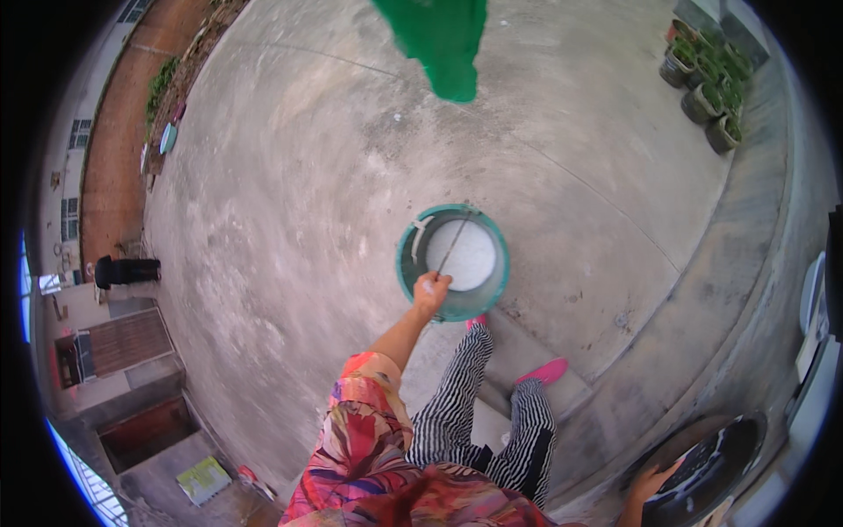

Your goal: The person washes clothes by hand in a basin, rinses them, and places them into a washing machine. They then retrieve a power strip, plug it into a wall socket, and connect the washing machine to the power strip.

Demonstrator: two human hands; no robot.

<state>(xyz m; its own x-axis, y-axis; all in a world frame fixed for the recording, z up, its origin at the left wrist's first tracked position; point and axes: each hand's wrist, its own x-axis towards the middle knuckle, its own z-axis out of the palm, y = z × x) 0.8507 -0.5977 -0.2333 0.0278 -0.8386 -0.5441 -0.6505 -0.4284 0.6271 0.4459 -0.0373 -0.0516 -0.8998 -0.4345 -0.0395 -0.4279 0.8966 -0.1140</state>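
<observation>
On concrete yard | left hand (431,291) grips teal bucket (407,263) handle | right hand (647,485) on black basin (713,470)

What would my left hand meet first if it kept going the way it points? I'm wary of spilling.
The left hand already grips the handle at the near rim of the green bucket. Straight on it would probably meet the pale contents, though depth is unclear.

Bucket (452,262): teal plastic, smooth, slight sheen; thin metal wire handle (450,248). Ground (307,176): concrete, rough, matt, stained. Basin (707,470): dark, glossy, wet-looking. Sleeve (364,413): patterned cloth, soft. Trousers (461,395): striped cloth, matt. Hanging green cloth (439,39), matt.
</observation>
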